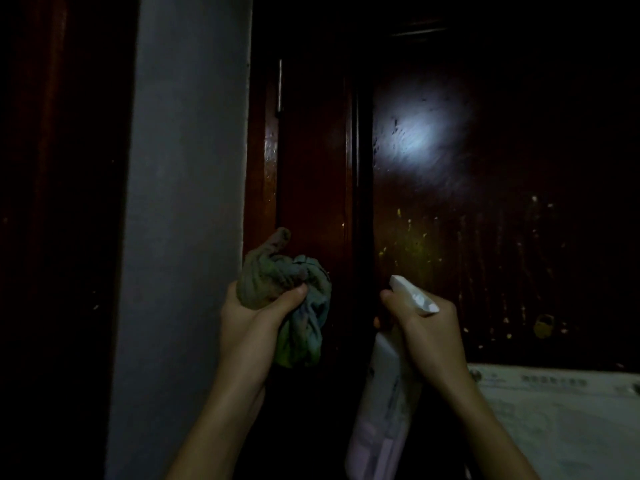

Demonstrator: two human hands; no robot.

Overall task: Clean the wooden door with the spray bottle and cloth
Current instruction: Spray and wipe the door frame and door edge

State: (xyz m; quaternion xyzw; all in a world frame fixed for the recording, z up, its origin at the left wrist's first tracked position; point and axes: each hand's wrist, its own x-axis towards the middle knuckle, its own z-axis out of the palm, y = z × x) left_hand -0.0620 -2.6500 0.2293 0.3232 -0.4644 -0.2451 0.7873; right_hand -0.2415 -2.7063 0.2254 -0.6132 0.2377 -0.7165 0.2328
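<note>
My left hand (249, 327) clenches the bunched cloth (294, 296). My right hand (426, 330) wraps the neck of the spray bottle (384, 393), nozzle toward the wooden door (485, 220) just beyond both. In this gloom I may misaim. Mist could settle on the white printed surface (561, 417) below my right hand, and the pale specks above it might be missed.

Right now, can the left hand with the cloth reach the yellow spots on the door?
Probably yes. The left hand grips the cloth close to the door, and nothing lies between it and the yellow spots; the right hand and spray bottle sit below that path.
</note>
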